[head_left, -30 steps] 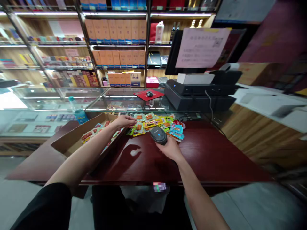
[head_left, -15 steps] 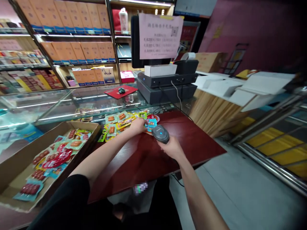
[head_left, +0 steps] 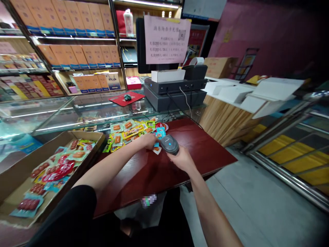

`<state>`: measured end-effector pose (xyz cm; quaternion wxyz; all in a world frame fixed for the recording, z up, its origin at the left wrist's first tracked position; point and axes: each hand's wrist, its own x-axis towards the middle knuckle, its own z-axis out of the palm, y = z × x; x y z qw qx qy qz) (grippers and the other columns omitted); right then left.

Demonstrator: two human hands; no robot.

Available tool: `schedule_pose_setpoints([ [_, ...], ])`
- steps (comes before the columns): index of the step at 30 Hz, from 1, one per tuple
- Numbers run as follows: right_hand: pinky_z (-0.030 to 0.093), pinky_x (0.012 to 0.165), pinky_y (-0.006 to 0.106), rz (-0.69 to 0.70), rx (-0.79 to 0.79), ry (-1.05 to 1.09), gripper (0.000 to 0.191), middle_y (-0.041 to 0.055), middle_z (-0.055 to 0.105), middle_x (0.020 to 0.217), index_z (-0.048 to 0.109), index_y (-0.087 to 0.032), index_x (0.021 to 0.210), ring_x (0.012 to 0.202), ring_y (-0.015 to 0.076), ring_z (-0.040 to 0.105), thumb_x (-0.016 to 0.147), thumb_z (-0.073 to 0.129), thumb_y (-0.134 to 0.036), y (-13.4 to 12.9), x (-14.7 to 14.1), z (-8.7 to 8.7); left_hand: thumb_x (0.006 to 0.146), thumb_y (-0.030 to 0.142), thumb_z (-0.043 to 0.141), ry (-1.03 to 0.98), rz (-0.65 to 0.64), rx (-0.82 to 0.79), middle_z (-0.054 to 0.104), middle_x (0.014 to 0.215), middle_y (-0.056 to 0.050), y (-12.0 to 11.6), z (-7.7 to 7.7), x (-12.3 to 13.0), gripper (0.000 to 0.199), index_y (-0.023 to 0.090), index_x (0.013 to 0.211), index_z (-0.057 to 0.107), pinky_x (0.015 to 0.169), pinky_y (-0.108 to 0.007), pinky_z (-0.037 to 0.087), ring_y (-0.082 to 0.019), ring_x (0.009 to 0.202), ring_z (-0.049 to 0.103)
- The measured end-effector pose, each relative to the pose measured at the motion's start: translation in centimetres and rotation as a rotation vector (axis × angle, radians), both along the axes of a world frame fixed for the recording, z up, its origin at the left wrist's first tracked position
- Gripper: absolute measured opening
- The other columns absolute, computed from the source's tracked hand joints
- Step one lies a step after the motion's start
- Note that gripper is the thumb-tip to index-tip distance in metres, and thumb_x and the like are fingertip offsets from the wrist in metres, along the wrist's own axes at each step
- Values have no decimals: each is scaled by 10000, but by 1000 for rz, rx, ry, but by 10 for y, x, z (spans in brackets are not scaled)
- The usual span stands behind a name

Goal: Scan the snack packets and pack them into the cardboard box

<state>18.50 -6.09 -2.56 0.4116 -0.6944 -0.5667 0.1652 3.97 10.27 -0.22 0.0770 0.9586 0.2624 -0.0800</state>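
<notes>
My right hand (head_left: 183,158) is closed around the handle of a dark grey barcode scanner (head_left: 169,144) with a blue light on top. The scanner's head is tilted towards my left hand (head_left: 149,141). My left fingers are pinched on a small sausage packet (head_left: 157,150) at the near right edge of a pile; its clear corner sticks out below them, and the fingertips are partly hidden. Bright yellow and clear sausage packets (head_left: 133,131) lie heaped beyond that hand. A blue packet (head_left: 161,131) and a red packet (head_left: 164,126) are just behind the scanner.
On the left, an open cardboard box (head_left: 7,178) holds several sausage packets. The dark red tabletop (head_left: 200,144) adjoins a glass counter (head_left: 97,109) with a mouse (head_left: 127,97) on a red pad. A cash drawer (head_left: 174,99) and monitor stand behind. A metal railing (head_left: 288,178) is at right.
My left hand has drawn slightly nearer, away from the blue packet, and a sausage packet's corner now shows below its fingers. The scanner stays beside it; the whole view has shifted a little.
</notes>
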Motion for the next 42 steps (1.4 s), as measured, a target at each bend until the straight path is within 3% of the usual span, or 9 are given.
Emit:
schedule_pose_setpoints([
  [6,495,645,257,117,22,2,294,76,751,840,705,-177,979,795,239,713,728,662,-323,5,-39,1,538,310,801,-193,261,-158,680,781,-31,-5,4,-78,503,218,1004,636,634,-248,451,-209,737,653],
  [10,503,655,267,206,18,-2,318,83,754,871,703,-175,1003,825,249,712,725,668,-325,15,-75,4,584,500,803,-484,670,-584,623,577,10,-7,10,-140,450,188,852,623,547,-237,472,-141,516,601],
  [12,508,685,272,260,32,-1,322,80,755,904,704,-183,1004,859,252,711,718,680,-330,21,-94,7,592,497,811,-707,809,-839,664,638,-15,-10,14,-169,425,165,793,637,593,-250,521,-137,575,627],
  [15,514,727,280,325,37,0,302,81,755,929,704,-184,979,895,258,709,704,693,-308,28,-123,12,588,336,859,-960,857,-1141,725,852,-83,-17,21,-204,332,121,771,684,762,-268,564,-159,799,675],
  [19,519,761,301,388,43,-10,347,88,750,970,680,-187,1052,937,269,702,736,674,-331,32,-151,15,627,149,834,-1114,861,-1286,730,955,-139,-22,21,-235,190,83,763,721,854,-267,559,-185,918,680],
  [25,524,738,296,361,5,-48,354,98,752,932,675,-170,1039,918,276,706,723,684,-330,36,-162,12,601,37,810,-1096,867,-1297,737,831,-131,-22,14,-246,161,72,735,729,806,-269,568,-174,776,696],
  [31,527,751,296,352,-2,-30,370,96,750,952,682,-179,1053,945,275,701,711,691,-317,35,-163,11,582,257,867,-1122,899,-1169,728,826,-112,-26,6,-239,261,80,718,732,757,-280,564,-151,751,663],
  [37,529,716,298,334,-17,4,340,86,753,843,707,-161,1008,832,257,716,724,674,-345,30,-159,10,515,229,898,-1232,903,-1099,718,817,-63,-30,3,-232,346,114,796,732,625,-219,537,-120,694,642],
  [42,526,680,295,317,-15,-2,337,99,751,845,704,-152,991,811,262,716,720,674,-350,27,-154,11,621,304,849,-1251,882,-1107,725,862,-95,-31,4,-231,321,92,825,720,694,-236,562,-140,739,674],
])
